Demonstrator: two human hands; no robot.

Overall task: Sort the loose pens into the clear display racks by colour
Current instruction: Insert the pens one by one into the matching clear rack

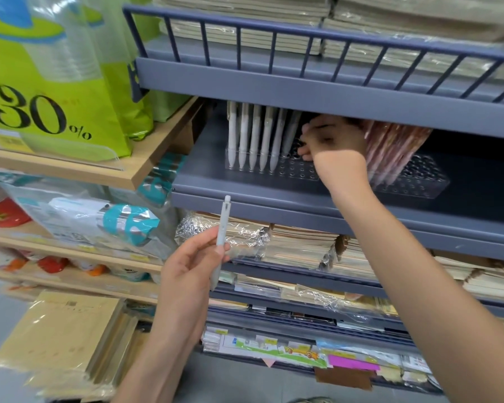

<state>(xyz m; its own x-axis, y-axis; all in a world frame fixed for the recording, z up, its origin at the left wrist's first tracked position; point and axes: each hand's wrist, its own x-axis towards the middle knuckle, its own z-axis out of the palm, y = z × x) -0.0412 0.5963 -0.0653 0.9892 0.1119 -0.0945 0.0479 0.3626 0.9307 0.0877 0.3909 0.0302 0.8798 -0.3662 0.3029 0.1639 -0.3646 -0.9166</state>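
Note:
My left hand [191, 264] pinches a pale grey-white pen [222, 228] upright in front of the blue shelf. My right hand [330, 141] reaches under the upper shelf, fingers curled beside a grey pen [291, 132] at the right end of the white row; what it grips is hidden. Several white pens [252, 135] stand in the left clear rack [297, 170]. Several pink pens [390, 152] lean in the right clear rack [419, 181]. Both racks show empty holes.
The blue metal shelf [274, 196] carries the racks, with a low upper shelf [303, 91] and its rail close overhead. Wrapped notebooks [297, 245] fill the shelves below. A wooden shelf [146, 164] with green bags stands at the left.

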